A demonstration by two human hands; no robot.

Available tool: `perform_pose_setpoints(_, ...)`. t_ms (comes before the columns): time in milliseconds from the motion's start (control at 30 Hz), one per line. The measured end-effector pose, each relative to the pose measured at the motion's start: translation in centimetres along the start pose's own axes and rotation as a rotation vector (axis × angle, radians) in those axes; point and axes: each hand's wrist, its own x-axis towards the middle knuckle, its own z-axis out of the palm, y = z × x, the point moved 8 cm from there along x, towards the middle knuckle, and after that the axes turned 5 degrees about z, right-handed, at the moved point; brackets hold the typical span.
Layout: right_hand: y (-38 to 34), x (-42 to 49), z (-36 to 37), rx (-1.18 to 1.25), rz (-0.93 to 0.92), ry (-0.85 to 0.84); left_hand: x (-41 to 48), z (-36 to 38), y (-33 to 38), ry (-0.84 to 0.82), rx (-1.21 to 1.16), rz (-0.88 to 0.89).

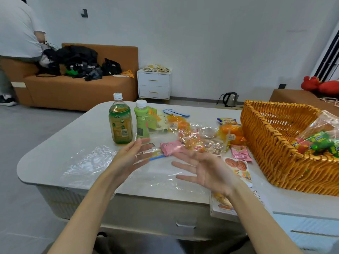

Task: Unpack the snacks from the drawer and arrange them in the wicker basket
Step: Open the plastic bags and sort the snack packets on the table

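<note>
The wicker basket (275, 153) stands on the table's right side with red and green snack packs (317, 143) inside. Loose snacks lie across the table: pink packets (170, 147), clear bags of sweets (200, 142), orange packs (232, 133), and a cookie packet (238, 167). A green tea bottle (120, 121) and a light green bottle (141, 121) stand upright at the back left. My left hand (128, 158) and my right hand (207, 171) hover over the table, palms facing each other, fingers spread, holding nothing. The drawer (185, 220) in the table front is closed.
A clear plastic bag (91, 162) lies flat near the front left. A box (222, 206) overhangs the front edge under my right wrist. Behind are an orange sofa (77, 87) with dark bags, a white nightstand (154, 85), a kettle (230, 99), and a person (16, 33).
</note>
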Motion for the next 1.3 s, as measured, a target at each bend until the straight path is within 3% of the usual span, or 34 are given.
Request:
perform_pose_setpoints(100, 0.8, 0.8, 0.0, -0.303, 0.003, 0.077, -0.6, 2.4, -0.2, -0.16, 0.098, 0.003)
perform_pose_setpoints(167, 1.1, 0.7, 0.3, -0.349, 0.004, 0.089, -1.0, 3.4, -0.4, -0.232, 0.167, 0.007)
perform_pose_setpoints(300, 1.2, 0.8, -0.2, -0.302, -0.025, 0.141, -1.0, 3.7, -0.3, -0.226, 0.189, 0.002)
perform_pose_setpoints(433, 2.2, 1.0, 1.1, -0.462, 0.097, 0.024, -0.9, 4.4, 0.2, -0.249, 0.209, 0.066)
perform_pose_setpoints(500, 3.4, 0.9, -2.6, -0.441, 0.146, 0.106, -1.1, 4.9, 0.5, -0.255, 0.241, 0.109)
perform_pose_setpoints(567, 5.6, 0.4, -15.5, -0.24, 0.191, 0.309, -1.2, 5.1, 0.6, -0.244, 0.243, 0.13)
perform_pose_setpoints(600, 6.4, 1.3, -18.1, -0.257, 0.157, 0.321, -1.2, 5.1, 0.6, -0.232, 0.237, 0.137)
perform_pose_setpoints(633, 6.5, 0.8, -17.9, -0.356, 0.154, 0.315, -1.1, 5.0, 0.4, -0.21, 0.233, 0.139)
perform_pose_setpoints(733, 2.9, 0.0, -3.1, -0.509, 0.067, 0.226, -0.7, 4.0, 0.3, -0.106, 0.179, 0.136)
perform_pose_setpoints(767, 2.0, 0.2, -1.5, -0.569, 0.017, 0.181, -0.5, 3.5, 0.4, -0.062, 0.135, 0.13)
perform_pose_setpoints(833, -0.1, -0.5, -1.0, -0.59, -0.121, 0.228, -0.1, 2.2, 0.7, 0.03, 0.05, 0.109)
perform_pose_setpoints(933, -0.4, -0.7, -2.3, -0.649, -0.136, 0.342, 0.3, 0.6, 0.9, 0.134, 0.024, 0.075)
perform_pose_setpoints(1100, 0.1, -0.4, -1.1, -0.694, -0.127, 0.27, 0.5, 0.0, 1.1, 0.217, 0.07, 0.118)
perform_pose_setpoints(1167, -1.7, -1.1, -2.2, -0.678, -0.243, 0.418, 0.6, -0.6, 1.2, 0.269, 0.047, 0.125)
perform_pose_setpoints(1233, -4.4, -3.1, -3.6, -0.729, -0.426, 0.679, 0.8, -1.6, 1.2, 0.317, 0.015, 0.102)
perform_pose_setpoints(1300, -6.2, -5.2, -5.1, -0.993, -0.484, 0.93, 1.2, -2.5, 1.3, 0.349, -0.016, 0.086)
